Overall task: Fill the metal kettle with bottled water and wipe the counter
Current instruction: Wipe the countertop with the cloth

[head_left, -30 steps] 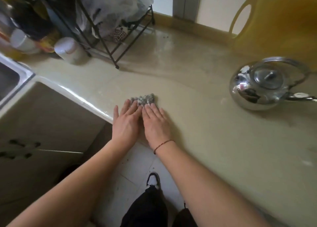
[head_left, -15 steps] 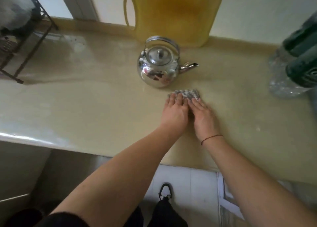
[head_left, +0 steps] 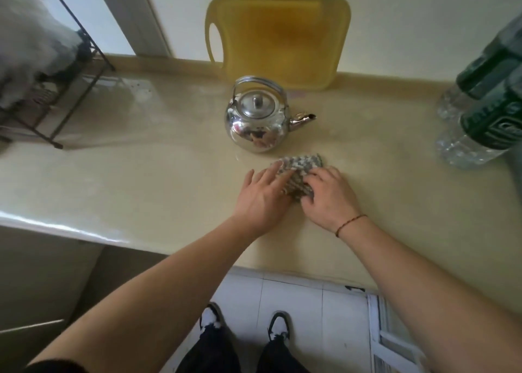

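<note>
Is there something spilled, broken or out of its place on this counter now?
Nothing stands out. The kettle stands upright with its lid on, and the yellow cutting board leans against the wall behind it. Both hands, left and right, press the grey cloth on the counter. No puddle is visible.

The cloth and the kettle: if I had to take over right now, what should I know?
Left hand: flat, fingers spread on the grey cloth.
Right hand: curled, bunching the cloth's near edge.
The cloth lies on the counter, just in front of the metal kettle, which stands upright with its lid on and spout pointing right.
Water bottles stand at the far right.
Done: I cannot tell if the kettle is filled.
Left: finish wiping the counter; check the kettle.
</note>
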{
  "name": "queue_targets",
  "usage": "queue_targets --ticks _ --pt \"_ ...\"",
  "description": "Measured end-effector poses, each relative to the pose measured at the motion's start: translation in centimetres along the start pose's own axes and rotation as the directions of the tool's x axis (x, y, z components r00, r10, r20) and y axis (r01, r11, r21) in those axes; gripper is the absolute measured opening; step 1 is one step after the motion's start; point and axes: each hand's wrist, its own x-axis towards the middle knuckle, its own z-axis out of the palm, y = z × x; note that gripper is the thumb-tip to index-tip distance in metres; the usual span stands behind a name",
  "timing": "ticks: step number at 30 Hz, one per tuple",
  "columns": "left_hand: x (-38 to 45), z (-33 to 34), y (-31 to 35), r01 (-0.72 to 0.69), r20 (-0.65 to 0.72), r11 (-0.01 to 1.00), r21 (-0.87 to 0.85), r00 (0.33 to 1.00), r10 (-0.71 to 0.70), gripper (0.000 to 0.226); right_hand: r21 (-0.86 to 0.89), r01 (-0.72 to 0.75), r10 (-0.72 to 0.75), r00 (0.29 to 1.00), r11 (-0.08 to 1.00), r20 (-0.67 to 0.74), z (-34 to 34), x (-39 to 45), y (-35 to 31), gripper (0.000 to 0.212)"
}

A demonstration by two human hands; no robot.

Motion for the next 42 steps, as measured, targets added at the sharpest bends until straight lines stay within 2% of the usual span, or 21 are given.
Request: queue_targets --ticks 2,5,6,10,13,15,17,19,21,23,26,28,30,33,34,36,39,42 --pt "-1.8 0.1 -1.2 0.026 -0.046 1.000 -0.009 0.999 -0.027 0.051 -0.014 0.040 -0.040 0.999 0.999 0.012 -0.2 1.1 -0.4 0.059" --pt "-5.0 0.0 -4.8 0.097 -0.116 0.995 0.038 0.989 -0.092 0.044 -0.073 0.095 -0.083 0.984 0.993 0.158 1.3 2.6 -0.1 0.074" --pt "-6.3 -0.3 -6.5 0.144 -0.147 0.988 0.053 0.980 -0.135 0.045 -0.074 0.108 -0.095 0.983 0.991 0.159 2.1 2.9 0.0 0.075" --pt "-12.0 -1.9 -13.2 0.393 -0.273 0.920 0.004 0.885 -0.377 0.049 0.018 0.056 -0.056 0.998 0.998 -0.039 3.9 2.2 -1.5 0.057" --pt "-14.7 -3.3 -17.2 0.552 -0.297 0.833 -0.016 0.793 -0.532 0.063 0.097 0.194 -0.191 0.981 0.976 -0.036 5.3 0.2 -5.5 0.051" --pt "-15.5 -3.8 -18.8 0.611 -0.276 0.791 -0.021 0.757 -0.592 0.074 0.123 0.358 -0.362 0.932 0.926 0.007 6.7 -1.9 -9.0 0.049" --pt "-15.6 -4.0 -19.6 0.624 -0.245 0.781 -0.027 0.754 -0.610 0.081 0.127 0.493 -0.501 0.864 0.861 0.043 7.6 -3.4 -11.2 0.050" --pt "-15.6 -3.7 -19.9 0.633 -0.222 0.774 -0.014 0.753 -0.619 0.082 0.132 0.589 -0.599 0.799 0.797 0.053 7.6 -2.1 -11.1 0.053" --pt "-15.4 -3.3 -20.1 0.644 -0.215 0.765 0.005 0.748 -0.628 0.080 0.125 0.632 -0.642 0.764 0.765 0.066 7.6 1.5 -10.7 0.054" --pt "-15.4 -3.2 -20.4 0.650 -0.208 0.760 0.017 0.746 -0.633 0.078 0.096 0.583 -0.588 0.809 0.807 0.032 7.6 6.5 -11.7 0.053" --pt "-15.4 -3.1 -20.7 0.649 -0.206 0.761 0.022 0.748 -0.631 0.076 0.082 0.348 -0.353 0.934 0.934 0.056 8.1 12.0 -16.2 0.047" --pt "-15.5 -3.0 -20.8 0.650 -0.215 0.760 0.021 0.745 -0.632 0.075 0.092 0.264 -0.265 0.964 0.960 0.005 9.5 12.2 -19.8 0.044" --pt "-15.5 -3.0 -20.9 0.651 -0.223 0.759 0.026 0.744 -0.630 0.074 0.109 0.370 -0.366 0.929 0.923 -0.053 11.2 9.8 -23.0 0.043" --pt "-15.5 -3.1 -20.9 0.641 -0.243 0.767 0.015 0.747 -0.619 0.074 0.161 0.579 -0.594 0.802 0.799 0.063 11.4 6.1 -24.9 0.048" --pt "-15.5 -3.1 -20.9 0.639 -0.251 0.769 0.013 0.747 -0.616 0.074 0.182 0.593 -0.614 0.784 0.784 0.091 10.9 6.2 -24.1 0.050" --pt "-15.6 -3.1 -20.8 0.636 -0.274 0.772 0.004 0.743 -0.611 0.073 0.178 0.545 -0.565 0.820 0.820 0.090 9.7 7.0 -20.5 0.052" --pt "-15.4 -3.1 -20.5 0.639 -0.300 0.768 -0.029 0.728 -0.617 0.073 0.154 0.334 -0.338 0.941 0.930 0.000 7.5 6.0 -11.3 0.055" --pt "-15.3 -3.0 -20.1 0.647 -0.303 0.762 -0.031 0.720 -0.624 0.073 0.114 0.119 -0.114 0.992 0.986 -0.049 4.2 2.5 -0.5 0.052"
